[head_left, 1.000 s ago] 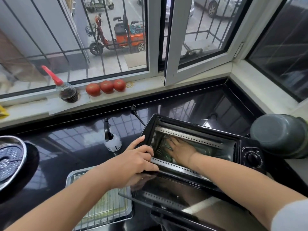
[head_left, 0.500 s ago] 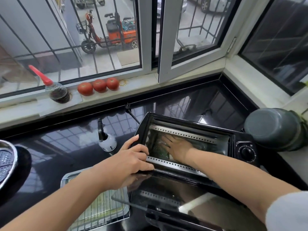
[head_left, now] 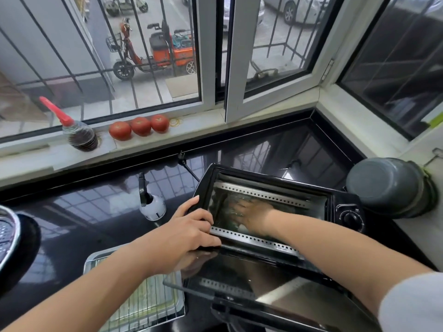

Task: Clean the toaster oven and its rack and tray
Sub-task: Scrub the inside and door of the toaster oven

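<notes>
Gripping the left front corner of the black toaster oven (head_left: 340, 202) with our left hand (head_left: 189, 233), fingers curled over the frame, we reach our right hand (head_left: 251, 215) inside the cavity, pressing a greenish scouring pad (head_left: 236, 226); how its fingers lie we cannot tell. The oven sits at our 1 o'clock, glass door (head_left: 239, 283) dropped open. Its wire rack (head_left: 143, 298) lies on the tray (head_left: 90, 262) at 7 o'clock.
</notes>
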Motion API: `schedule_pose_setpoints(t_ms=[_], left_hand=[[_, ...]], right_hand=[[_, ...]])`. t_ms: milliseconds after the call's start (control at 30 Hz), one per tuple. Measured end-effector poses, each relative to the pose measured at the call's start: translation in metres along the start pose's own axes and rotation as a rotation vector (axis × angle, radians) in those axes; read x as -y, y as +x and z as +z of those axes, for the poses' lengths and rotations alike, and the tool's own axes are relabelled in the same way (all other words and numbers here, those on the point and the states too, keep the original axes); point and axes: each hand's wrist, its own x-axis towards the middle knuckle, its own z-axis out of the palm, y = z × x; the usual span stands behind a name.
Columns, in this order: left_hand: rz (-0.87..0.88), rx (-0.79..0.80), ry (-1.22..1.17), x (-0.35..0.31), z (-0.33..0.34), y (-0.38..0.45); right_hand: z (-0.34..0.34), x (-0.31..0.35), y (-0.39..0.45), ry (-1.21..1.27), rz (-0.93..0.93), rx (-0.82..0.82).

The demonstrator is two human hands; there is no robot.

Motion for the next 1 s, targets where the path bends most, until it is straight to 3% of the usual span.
schedule_pose_setpoints(t_ms=[133,200,333,500,633,800,867,933,1000], left_hand=[[0.011,0.016,0.007,0.003,0.005,-0.002],[0.005,-0.014,-0.007,0.003,0.005,0.000],[-0.009,-0.024,-0.023,0.002,0.007,0.001],[-0.003,-0.030,-0.033,-0.002,0.003,0.003],[0.008,-0.041,-0.036,-0.002,0.003,0.002],[0.030,-0.068,0.023,0.004,0.016,0.000],[0.057,-0.105,0.030,0.008,0.020,0.002],[0.062,-0.161,-0.024,0.008,0.020,0.005],[0.054,-0.179,-0.052,0.008,0.020,0.006]], right_hand=[[0.001,0.009,0.008,0.019,0.047,-0.005],[0.005,0.005,-0.006,0.166,0.171,0.030],[0.021,-0.001,-0.039,0.233,0.426,0.347],[0.019,-0.009,-0.025,0.223,0.521,0.236],[0.009,-0.007,-0.028,0.223,0.417,0.163],[-0.004,0.001,-0.028,0.780,0.333,0.108],[-0.004,0.002,-0.027,0.860,0.430,0.146],[-0.003,0.002,-0.039,0.740,0.598,0.137],[0.001,0.003,-0.046,0.673,0.640,0.134]])
